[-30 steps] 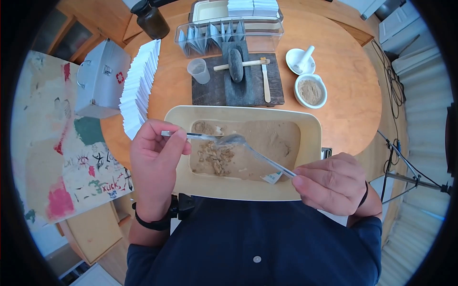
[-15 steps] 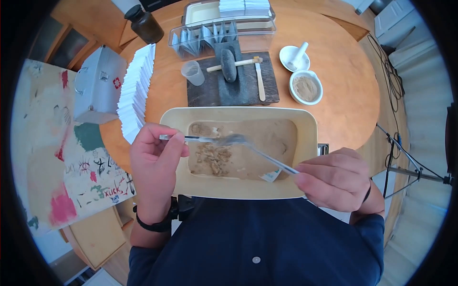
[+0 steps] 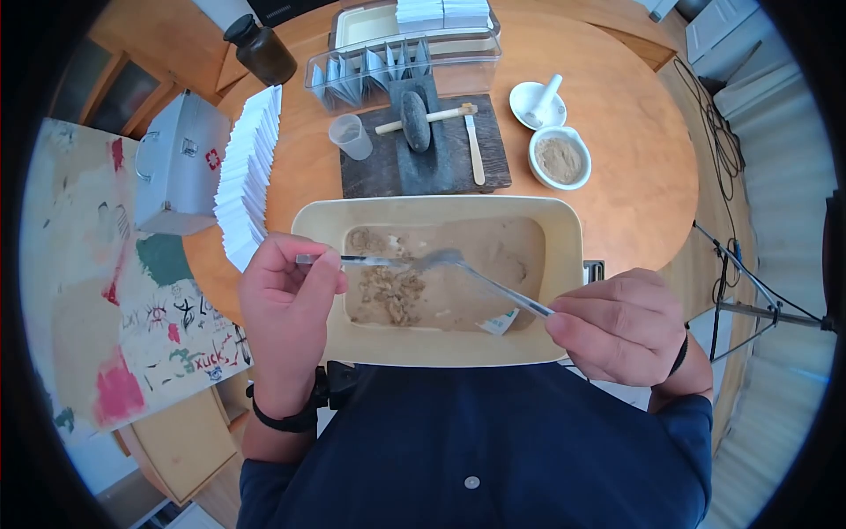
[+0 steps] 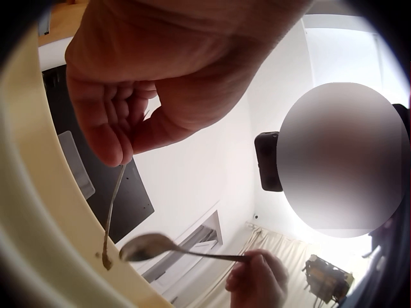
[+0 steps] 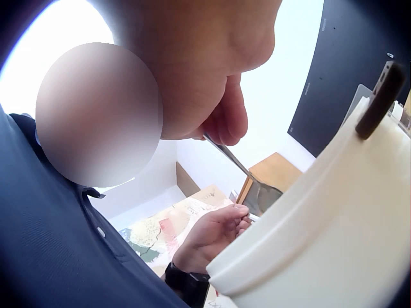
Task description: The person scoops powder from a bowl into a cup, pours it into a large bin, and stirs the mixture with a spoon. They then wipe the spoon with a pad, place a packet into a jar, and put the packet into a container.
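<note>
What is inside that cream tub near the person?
The cream tub holds fine brown powder, coarser clumps toward the left, and a white-and-green scrap at its near right. Anything beneath the powder or behind the spoon is hidden.

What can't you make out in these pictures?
Head view: spoon handle, end hidden by the right hand.
Head view: white scrap, marks too small.
Head view: dark object, cut off by the top edge.
Right wrist view: brown powder, hidden behind the tub wall.
</note>
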Tool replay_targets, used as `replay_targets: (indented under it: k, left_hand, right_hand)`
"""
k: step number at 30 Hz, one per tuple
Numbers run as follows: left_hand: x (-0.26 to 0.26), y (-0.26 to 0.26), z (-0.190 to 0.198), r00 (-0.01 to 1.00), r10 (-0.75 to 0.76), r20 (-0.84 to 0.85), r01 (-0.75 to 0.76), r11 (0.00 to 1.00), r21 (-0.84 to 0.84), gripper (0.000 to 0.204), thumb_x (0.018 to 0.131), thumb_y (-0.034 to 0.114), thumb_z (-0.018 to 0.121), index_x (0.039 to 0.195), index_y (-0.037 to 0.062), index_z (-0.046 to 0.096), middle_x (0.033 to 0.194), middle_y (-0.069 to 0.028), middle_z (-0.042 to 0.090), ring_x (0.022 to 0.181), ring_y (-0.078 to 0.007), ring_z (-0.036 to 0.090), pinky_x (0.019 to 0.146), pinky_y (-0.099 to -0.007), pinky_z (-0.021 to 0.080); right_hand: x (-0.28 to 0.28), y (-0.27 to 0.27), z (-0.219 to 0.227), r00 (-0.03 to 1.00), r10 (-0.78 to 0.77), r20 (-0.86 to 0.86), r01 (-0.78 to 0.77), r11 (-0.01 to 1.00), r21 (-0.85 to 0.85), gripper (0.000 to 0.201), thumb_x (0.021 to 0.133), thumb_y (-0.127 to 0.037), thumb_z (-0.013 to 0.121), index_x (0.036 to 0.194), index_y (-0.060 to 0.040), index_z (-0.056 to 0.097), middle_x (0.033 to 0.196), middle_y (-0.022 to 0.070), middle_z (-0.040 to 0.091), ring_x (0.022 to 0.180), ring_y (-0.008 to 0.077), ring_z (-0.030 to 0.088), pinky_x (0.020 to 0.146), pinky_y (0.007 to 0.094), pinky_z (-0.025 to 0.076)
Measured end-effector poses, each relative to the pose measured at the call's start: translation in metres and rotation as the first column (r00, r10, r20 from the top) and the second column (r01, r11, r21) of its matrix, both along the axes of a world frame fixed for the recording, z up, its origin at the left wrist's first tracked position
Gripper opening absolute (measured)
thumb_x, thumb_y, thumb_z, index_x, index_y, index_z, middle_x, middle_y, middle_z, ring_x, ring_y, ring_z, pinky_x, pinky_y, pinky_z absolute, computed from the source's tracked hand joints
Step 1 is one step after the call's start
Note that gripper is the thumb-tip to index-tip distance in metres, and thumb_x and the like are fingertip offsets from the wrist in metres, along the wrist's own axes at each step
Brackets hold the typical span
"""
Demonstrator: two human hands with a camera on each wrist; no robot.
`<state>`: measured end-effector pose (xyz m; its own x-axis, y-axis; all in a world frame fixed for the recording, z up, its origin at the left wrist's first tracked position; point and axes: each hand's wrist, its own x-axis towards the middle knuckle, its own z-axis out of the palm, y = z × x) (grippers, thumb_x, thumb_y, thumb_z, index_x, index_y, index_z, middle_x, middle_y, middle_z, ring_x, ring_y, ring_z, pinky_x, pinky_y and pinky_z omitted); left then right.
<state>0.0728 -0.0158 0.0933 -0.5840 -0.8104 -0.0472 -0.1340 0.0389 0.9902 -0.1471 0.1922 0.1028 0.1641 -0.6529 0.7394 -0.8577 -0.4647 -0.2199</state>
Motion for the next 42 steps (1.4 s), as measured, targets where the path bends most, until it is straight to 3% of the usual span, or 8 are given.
replay_targets:
  k: [14,21,30,32,38,42]
  left_hand:
    - [0.008,-0.004,-0.001,1.0,0.0,0.015,0.0,0.998,-0.061,0.005,0.094,0.001,0.063,0.094,0.0039,0.059,0.081,-0.0008,0.061,0.07,-0.0075,0.06,0.066,-0.022,0.048]
    - [0.013,-0.006,-0.004,1.0,0.009,0.01,-0.009,1.0,-0.018,0.005,0.094,0.002,0.063,0.094,0.0038,0.059,0.079,-0.0005,0.061,0.069,-0.0073,0.06,0.066,-0.0216,0.048]
    - [0.015,-0.008,-0.008,1.0,-0.004,0.013,0.004,1.0,0.009,0.005,0.094,0.003,0.064,0.094,0.0037,0.059,0.079,-0.0009,0.061,0.068,-0.0075,0.06,0.065,-0.0217,0.049]
    - [0.012,-0.008,-0.007,1.0,0.019,-0.003,-0.019,1.0,-0.002,0.005,0.094,0.003,0.064,0.094,0.0036,0.059,0.078,-0.0011,0.061,0.067,-0.0076,0.06,0.064,-0.0222,0.049]
    - [0.014,-0.01,-0.008,1.0,0.025,-0.003,-0.025,1.0,-0.013,0.004,0.094,0.003,0.063,0.093,0.0039,0.059,0.077,-0.001,0.061,0.067,-0.0075,0.06,0.064,-0.0219,0.048]
    - [0.016,-0.014,-0.009,0.999,0.036,-0.019,-0.036,0.999,-0.006,0.004,0.094,0.002,0.063,0.093,0.0038,0.059,0.077,-0.001,0.061,0.067,-0.0073,0.06,0.064,-0.0212,0.047]
  right_hand:
    - [0.005,-0.011,-0.003,0.998,0.017,0.058,-0.015,0.999,-0.032,0.022,0.072,0.001,0.07,0.093,0.0028,0.072,0.077,0.0088,0.068,0.063,0.0171,0.067,0.045,0.0233,0.046]
    - [0.009,-0.017,-0.001,1.0,0.016,0.025,-0.017,1.0,0.025,0.023,0.071,0.002,0.068,0.094,0.0023,0.073,0.075,0.009,0.068,0.06,0.0174,0.066,0.043,0.0229,0.045]
    - [0.015,-0.021,0.0,0.997,-0.006,0.073,0.009,0.999,-0.04,0.023,0.07,0.002,0.068,0.092,0.0037,0.072,0.075,0.0087,0.067,0.058,0.0157,0.064,0.041,0.023,0.043]
    - [0.016,-0.025,0.001,0.999,0.044,0.014,-0.045,0.999,0.016,0.024,0.069,0.003,0.069,0.093,0.0044,0.071,0.075,0.0087,0.066,0.055,0.0148,0.062,0.041,0.0231,0.042]
    - [0.021,-0.031,-0.003,0.999,0.029,0.029,-0.027,0.998,-0.06,0.024,0.067,0.003,0.07,0.091,0.0048,0.071,0.073,0.0083,0.066,0.055,0.015,0.061,0.041,0.023,0.042]
    - [0.018,-0.031,-0.005,1.0,0.025,0.0,-0.025,1.0,-0.004,0.024,0.067,0.003,0.07,0.09,0.0053,0.071,0.073,0.0081,0.066,0.055,0.0153,0.061,0.041,0.0232,0.042]
